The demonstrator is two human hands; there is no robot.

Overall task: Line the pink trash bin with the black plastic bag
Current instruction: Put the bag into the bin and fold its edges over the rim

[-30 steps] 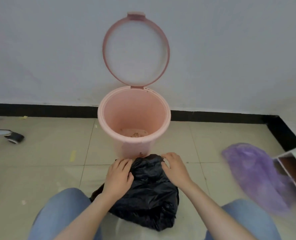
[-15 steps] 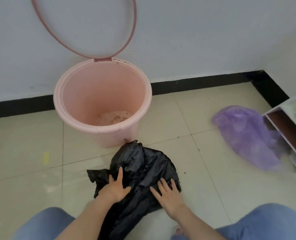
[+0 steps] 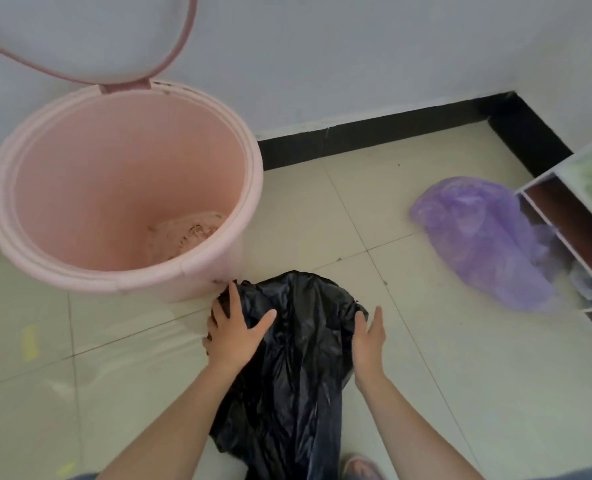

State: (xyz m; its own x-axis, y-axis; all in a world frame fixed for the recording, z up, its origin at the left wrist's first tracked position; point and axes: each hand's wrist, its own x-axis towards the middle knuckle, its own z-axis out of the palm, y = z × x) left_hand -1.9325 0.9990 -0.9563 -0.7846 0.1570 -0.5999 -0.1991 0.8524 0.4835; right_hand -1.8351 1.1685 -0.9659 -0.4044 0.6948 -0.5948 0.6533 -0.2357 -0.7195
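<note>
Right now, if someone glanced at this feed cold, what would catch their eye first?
The big pink trash bin at upper left, its lid ring up against the wall and no liner in it. Just below its right side, the crumpled black plastic bag lies on the floor tiles with the left hand and right hand spread on it. A purple bag sits far right.

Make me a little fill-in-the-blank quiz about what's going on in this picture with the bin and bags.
1. The black bag lies on the ____.
2. The pink bin has its lid ____.
3. Near the shelf lies a ____ bag.
4. The left hand rests flat on the ____ bag.

Answers: floor; open; purple; black
</note>
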